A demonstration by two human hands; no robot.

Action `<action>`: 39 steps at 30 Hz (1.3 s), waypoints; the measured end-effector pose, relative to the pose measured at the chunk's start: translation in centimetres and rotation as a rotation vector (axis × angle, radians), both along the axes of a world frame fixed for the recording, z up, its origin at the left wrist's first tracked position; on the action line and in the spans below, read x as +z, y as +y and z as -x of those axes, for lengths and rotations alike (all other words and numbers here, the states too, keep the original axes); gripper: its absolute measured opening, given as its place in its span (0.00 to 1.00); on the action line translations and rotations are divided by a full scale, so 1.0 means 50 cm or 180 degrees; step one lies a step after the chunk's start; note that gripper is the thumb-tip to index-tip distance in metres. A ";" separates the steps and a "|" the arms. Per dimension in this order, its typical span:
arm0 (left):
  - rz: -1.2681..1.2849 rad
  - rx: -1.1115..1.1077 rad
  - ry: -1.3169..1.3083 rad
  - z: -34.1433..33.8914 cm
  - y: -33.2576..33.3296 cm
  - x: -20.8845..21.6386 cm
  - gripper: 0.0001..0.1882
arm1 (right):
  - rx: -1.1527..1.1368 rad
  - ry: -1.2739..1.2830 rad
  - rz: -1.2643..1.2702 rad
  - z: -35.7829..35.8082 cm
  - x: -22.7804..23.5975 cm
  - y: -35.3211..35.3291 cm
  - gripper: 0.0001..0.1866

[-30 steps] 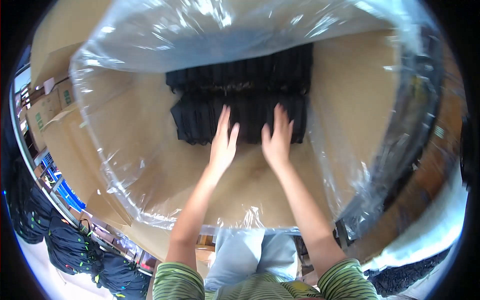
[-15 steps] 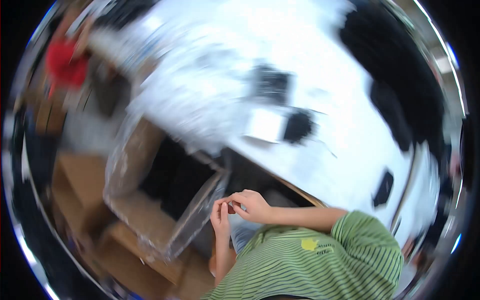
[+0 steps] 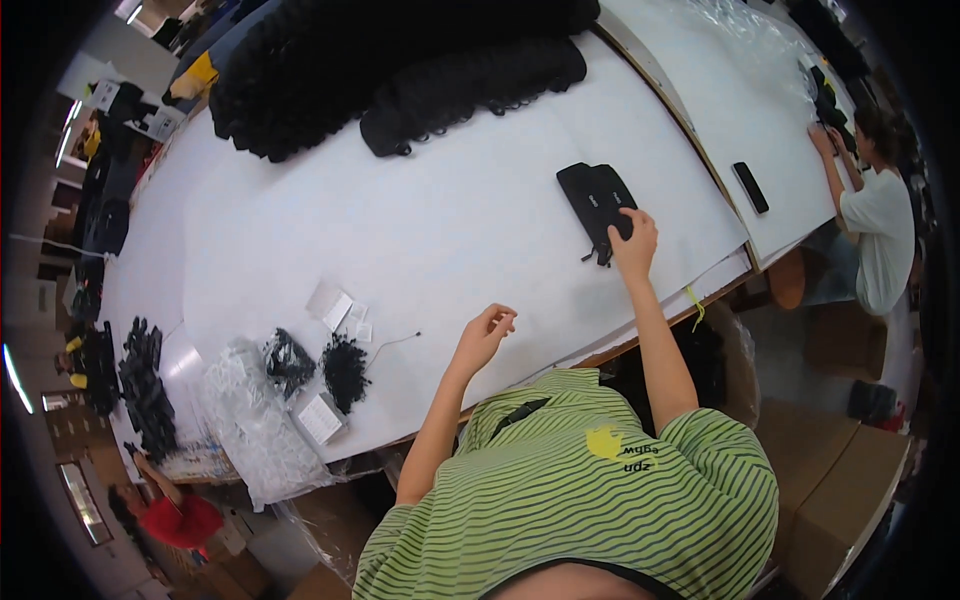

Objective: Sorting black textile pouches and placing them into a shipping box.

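Observation:
A flat black zip pouch with small pale print lies toward the right of the white table; it may be two pouches side by side. My right hand has its thumb and fingers curved round the pouch's near right corner. Zip pulls hang at the pouch's near edge, beside my thumb. My left hand hovers over the table's near edge, fingers loosely bent and apart, with nothing visible in it.
Black curly bundles lie along the table's far side. To the left are a clear plastic bag heap, a pile of small black pieces and white cards. A co-worker sits at the adjoining right table; a phone-like black object lies there.
My view has swung to the right. My hands, together at the fingertips before, are now apart: the right has reached out to the black pouch, the left stays near the table edge.

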State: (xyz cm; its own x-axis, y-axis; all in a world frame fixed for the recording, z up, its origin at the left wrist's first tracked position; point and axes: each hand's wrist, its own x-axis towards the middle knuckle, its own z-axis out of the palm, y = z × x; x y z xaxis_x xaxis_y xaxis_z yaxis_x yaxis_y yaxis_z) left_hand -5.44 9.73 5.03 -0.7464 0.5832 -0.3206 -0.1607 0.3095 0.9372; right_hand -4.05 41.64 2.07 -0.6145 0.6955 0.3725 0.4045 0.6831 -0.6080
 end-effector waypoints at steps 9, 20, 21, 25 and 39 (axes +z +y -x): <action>-0.0133 0.0227 -0.0143 0.151 0.334 -0.131 0.35 | 0.0790 -0.0534 0.1471 0.040 -0.063 0.082 0.20; 0.0219 0.0834 0.0070 0.235 0.309 -0.139 0.27 | 0.0456 0.1221 0.3272 0.076 -0.018 0.024 0.20; 0.0428 0.0947 0.0339 0.227 0.282 -0.096 0.24 | 0.0450 0.1308 0.4373 0.070 -0.017 0.027 0.26; 0.1020 0.1064 0.0755 0.197 0.139 0.025 0.22 | 0.1008 0.1225 0.6514 0.109 0.032 -0.114 0.32; 0.0350 0.1513 0.0155 0.122 -0.050 -0.107 0.27 | 0.1870 -0.0505 0.2529 0.080 -0.103 -0.420 0.24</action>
